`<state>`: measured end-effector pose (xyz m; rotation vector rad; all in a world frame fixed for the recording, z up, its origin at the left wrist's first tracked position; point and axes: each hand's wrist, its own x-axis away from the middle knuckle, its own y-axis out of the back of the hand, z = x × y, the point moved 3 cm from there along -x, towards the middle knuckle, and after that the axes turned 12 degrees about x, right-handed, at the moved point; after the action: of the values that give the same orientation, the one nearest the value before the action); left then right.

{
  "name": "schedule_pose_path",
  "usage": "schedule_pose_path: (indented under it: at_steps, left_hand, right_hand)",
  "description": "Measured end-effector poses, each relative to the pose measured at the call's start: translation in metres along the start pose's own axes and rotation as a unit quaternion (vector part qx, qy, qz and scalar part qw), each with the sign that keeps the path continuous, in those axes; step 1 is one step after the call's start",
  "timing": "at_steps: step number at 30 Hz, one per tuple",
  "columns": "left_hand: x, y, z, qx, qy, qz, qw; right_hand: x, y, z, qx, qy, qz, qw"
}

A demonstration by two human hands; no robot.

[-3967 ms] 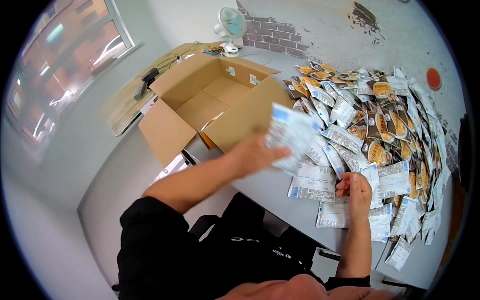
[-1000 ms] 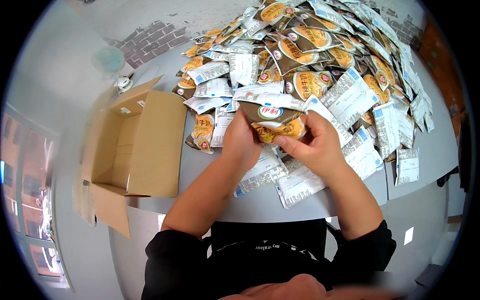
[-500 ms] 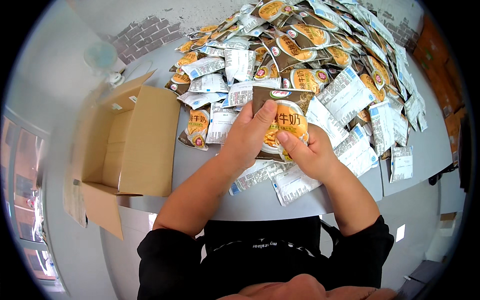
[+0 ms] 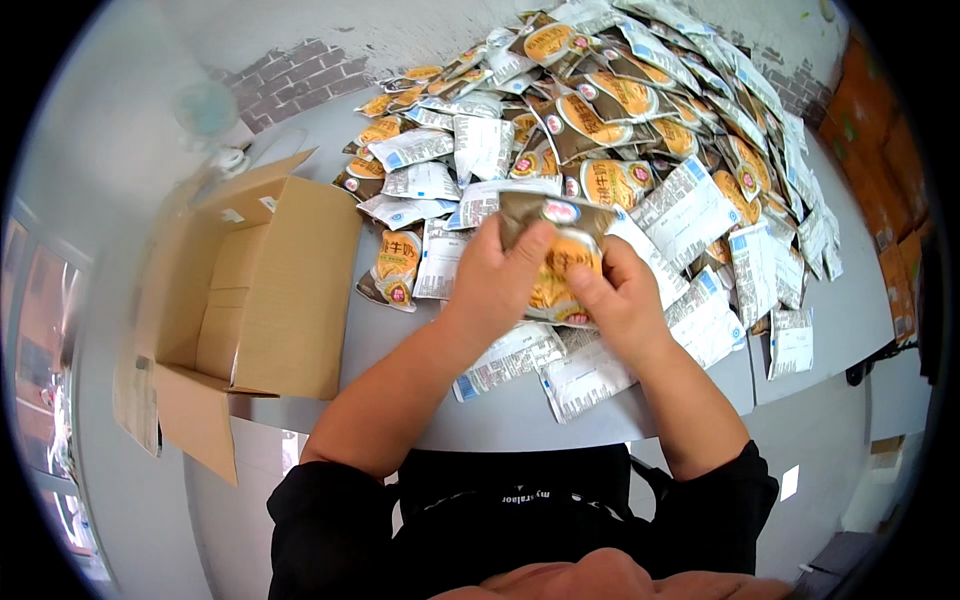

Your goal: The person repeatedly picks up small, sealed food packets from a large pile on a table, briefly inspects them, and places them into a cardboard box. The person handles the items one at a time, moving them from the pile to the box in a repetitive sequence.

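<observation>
Between my two hands is a brown and orange milk pouch (image 4: 550, 285), its printed front facing up. My left hand (image 4: 495, 275) grips its left side, thumb laid across the front. My right hand (image 4: 625, 295) closes on the right side, its thumb also pressing on the face. The pouch is slightly blurred, and the fingers beneath it are hidden. Under and in front of my hands lie white-backed pouches (image 4: 590, 378). Just left of them, a brown pouch (image 4: 392, 268) rests face up on the grey table (image 4: 440, 432).
An open cardboard box (image 4: 300, 300) stands at the table's left, its flap (image 4: 200, 420) hanging past the edge. Behind my hands a large heap of pouches (image 4: 600, 105) rises toward the wall. Several brown cartons (image 4: 870, 150) are stacked at the far right.
My hands still hold the same pouch, which now looks more squeezed and tilted. My right hand has shifted slightly up its side. The whole view has shifted a little.
</observation>
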<state>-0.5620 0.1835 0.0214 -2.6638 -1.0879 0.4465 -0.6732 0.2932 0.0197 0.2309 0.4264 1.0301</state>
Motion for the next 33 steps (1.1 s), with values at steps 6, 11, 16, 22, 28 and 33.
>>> schedule_pose_path:
  at_steps: [6,11,16,22,28,33]
  left_hand:
    - [0.013,-0.011,-0.001,-0.079,-0.123,0.047,0.988]
    - [0.02,-0.017,-0.015,-0.159,-0.181,0.07,0.968]
    - [0.023,-0.012,-0.008,-0.27,-0.277,0.065,0.92]
    - [0.021,-0.004,0.005,-0.311,-0.2,0.103,0.924]
    - [0.027,-0.012,0.002,-0.163,-0.136,0.064,0.975]
    - [0.03,-0.02,-0.003,-0.223,-0.058,0.131,0.964]
  right_hand:
    - [0.002,-0.004,0.009,-0.05,0.075,-0.104,0.991]
    - [0.004,-0.005,-0.005,-0.203,-0.051,-0.055,0.976]
    - [0.0,-0.007,0.001,-0.233,-0.05,-0.051,0.97]
    - [0.004,0.004,-0.002,-0.049,0.038,-0.089,0.994]
    - [0.014,0.004,-0.007,-0.063,0.032,-0.18,0.981]
    - [0.017,0.017,-0.026,-0.132,0.127,-0.153,0.971]
